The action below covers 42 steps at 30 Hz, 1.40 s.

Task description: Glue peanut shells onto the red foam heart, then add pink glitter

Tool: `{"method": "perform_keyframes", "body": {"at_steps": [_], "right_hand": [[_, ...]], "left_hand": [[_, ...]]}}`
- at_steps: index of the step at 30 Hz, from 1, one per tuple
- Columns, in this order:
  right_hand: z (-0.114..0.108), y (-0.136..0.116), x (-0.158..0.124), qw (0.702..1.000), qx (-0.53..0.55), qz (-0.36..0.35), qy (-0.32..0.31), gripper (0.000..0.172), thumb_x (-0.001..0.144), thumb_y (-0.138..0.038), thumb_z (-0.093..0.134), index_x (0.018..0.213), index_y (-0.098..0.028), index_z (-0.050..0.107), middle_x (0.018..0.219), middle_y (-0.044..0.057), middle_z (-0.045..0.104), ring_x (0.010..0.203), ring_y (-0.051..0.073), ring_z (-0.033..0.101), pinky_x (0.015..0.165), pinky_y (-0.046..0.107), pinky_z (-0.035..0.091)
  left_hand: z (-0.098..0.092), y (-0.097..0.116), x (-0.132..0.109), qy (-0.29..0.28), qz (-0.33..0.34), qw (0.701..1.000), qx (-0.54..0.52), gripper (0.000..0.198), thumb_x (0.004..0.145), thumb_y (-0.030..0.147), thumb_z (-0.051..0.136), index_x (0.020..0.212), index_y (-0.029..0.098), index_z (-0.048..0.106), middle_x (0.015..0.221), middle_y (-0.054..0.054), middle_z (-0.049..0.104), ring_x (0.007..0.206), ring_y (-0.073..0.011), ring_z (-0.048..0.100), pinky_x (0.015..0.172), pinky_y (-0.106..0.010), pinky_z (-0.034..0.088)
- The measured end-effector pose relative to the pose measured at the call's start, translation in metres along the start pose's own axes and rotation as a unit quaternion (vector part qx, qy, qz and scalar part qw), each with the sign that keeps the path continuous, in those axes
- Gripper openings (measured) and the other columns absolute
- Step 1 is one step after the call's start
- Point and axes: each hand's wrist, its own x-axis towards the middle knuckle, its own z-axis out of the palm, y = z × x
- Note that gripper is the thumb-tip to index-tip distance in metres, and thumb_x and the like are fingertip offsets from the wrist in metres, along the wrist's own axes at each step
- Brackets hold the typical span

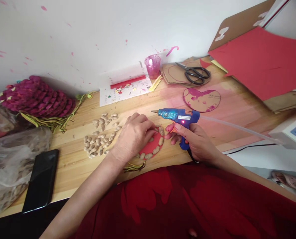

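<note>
In my right hand [196, 137] is a blue glue gun [174, 114], its fingers wrapped round the handle. The nozzle points left and a small red light glows on its side. My left hand [138, 131] is bent over a red card shape [154, 146] edged with a row of peanuts [149, 155]. Its thumb and fingers are closed at the upper rim, on a peanut that they mostly hide. Yellow-green cords [134, 166] stick out below the card. Several loose peanuts [98, 142] lie to the left of my left hand.
A black phone [40, 179] and plastic bags [11, 169] lie at left, below a purple scaled craft piece [38, 99]. Behind are a pink cup [152, 66], black scissors [196, 74] and a cardboard heart [202, 101]. Red paper [259, 63] and a white box [292, 129] are at right.
</note>
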Motion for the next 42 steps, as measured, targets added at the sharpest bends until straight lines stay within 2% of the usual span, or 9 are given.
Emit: {"method": "perform_keyframes", "body": {"at_steps": [3, 10, 21, 25, 31, 36, 40, 42], "right_hand": [[-0.001, 0.001, 0.0, 1.0, -0.005, -0.001, -0.001, 0.025, 0.09, -0.046, 0.071, 0.089, -0.021, 0.072, 0.085, 0.003, 0.075, 0.074, 0.018, 0.071, 0.065, 0.029, 0.053], [-0.005, 0.004, -0.001, 0.999, -0.03, 0.001, -0.009, 0.027, 0.093, -0.049, 0.067, 0.093, -0.022, 0.072, 0.084, 0.003, 0.076, 0.069, 0.017, 0.068, 0.067, 0.031, 0.052], [-0.004, 0.003, 0.0, 0.999, -0.038, 0.006, -0.004, 0.027, 0.092, -0.049, 0.068, 0.091, -0.022, 0.072, 0.082, 0.003, 0.076, 0.068, 0.017, 0.068, 0.067, 0.031, 0.052], [-0.004, 0.002, 0.0, 0.999, -0.036, 0.003, -0.002, 0.026, 0.091, -0.048, 0.068, 0.09, -0.022, 0.072, 0.081, 0.003, 0.076, 0.068, 0.017, 0.067, 0.066, 0.03, 0.051], [-0.006, 0.003, 0.001, 0.999, -0.046, 0.005, -0.008, 0.03, 0.091, -0.051, 0.068, 0.093, -0.021, 0.072, 0.083, 0.004, 0.076, 0.07, 0.018, 0.068, 0.066, 0.03, 0.051], [-0.006, 0.002, 0.0, 0.999, -0.047, 0.009, 0.002, 0.027, 0.09, -0.05, 0.069, 0.09, -0.023, 0.074, 0.084, 0.003, 0.077, 0.067, 0.017, 0.068, 0.065, 0.03, 0.051], [-0.004, 0.001, 0.0, 0.999, -0.047, 0.011, 0.01, 0.025, 0.089, -0.049, 0.071, 0.087, -0.023, 0.075, 0.08, 0.003, 0.077, 0.066, 0.017, 0.067, 0.065, 0.03, 0.051], [-0.003, 0.0, 0.0, 0.999, -0.048, 0.014, 0.015, 0.026, 0.089, -0.047, 0.072, 0.086, -0.022, 0.075, 0.081, 0.004, 0.077, 0.066, 0.017, 0.066, 0.066, 0.03, 0.051]], "left_hand": [[0.001, 0.004, 0.001, 0.001, -0.015, 1.0, 0.02, 0.006, 0.089, 0.023, 0.071, 0.087, 0.018, 0.073, 0.085, -0.007, 0.066, 0.087, -0.0247, 0.056, 0.08, -0.039, 0.048], [0.003, 0.011, 0.002, -0.009, -0.026, 0.999, 0.033, 0.009, 0.09, 0.021, 0.065, 0.087, 0.018, 0.073, 0.086, -0.008, 0.067, 0.086, -0.0248, 0.056, 0.079, -0.04, 0.047], [0.002, 0.013, 0.001, -0.025, -0.049, 0.998, -0.001, 0.012, 0.087, 0.015, 0.063, 0.092, 0.018, 0.074, 0.089, -0.008, 0.068, 0.085, -0.024, 0.057, 0.08, -0.039, 0.048], [-0.002, 0.009, -0.003, -0.008, -0.052, 0.998, -0.031, 0.014, 0.087, 0.014, 0.064, 0.097, 0.019, 0.073, 0.091, -0.007, 0.069, 0.087, -0.0238, 0.059, 0.082, -0.039, 0.049], [-0.016, -0.009, -0.021, 0.05, -0.087, 0.993, -0.054, 0.016, 0.093, 0.018, 0.059, 0.103, 0.019, 0.072, 0.096, -0.007, 0.073, 0.091, -0.0224, 0.065, 0.084, -0.038, 0.051], [-0.03, -0.019, -0.042, 0.074, -0.142, 0.986, -0.048, 0.014, 0.094, 0.026, 0.06, 0.091, 0.022, 0.073, 0.09, -0.004, 0.074, 0.088, -0.0211, 0.066, 0.084, -0.037, 0.051], [-0.035, -0.024, -0.059, 0.09, -0.189, 0.977, -0.044, 0.026, 0.097, 0.034, 0.057, 0.08, 0.021, 0.072, 0.08, -0.003, 0.072, 0.083, -0.0204, 0.065, 0.077, -0.035, 0.05], [-0.034, -0.025, -0.067, 0.095, -0.203, 0.973, -0.051, 0.029, 0.099, 0.035, 0.055, 0.081, 0.021, 0.073, 0.082, -0.004, 0.073, 0.084, -0.0204, 0.066, 0.077, -0.034, 0.051]]}}
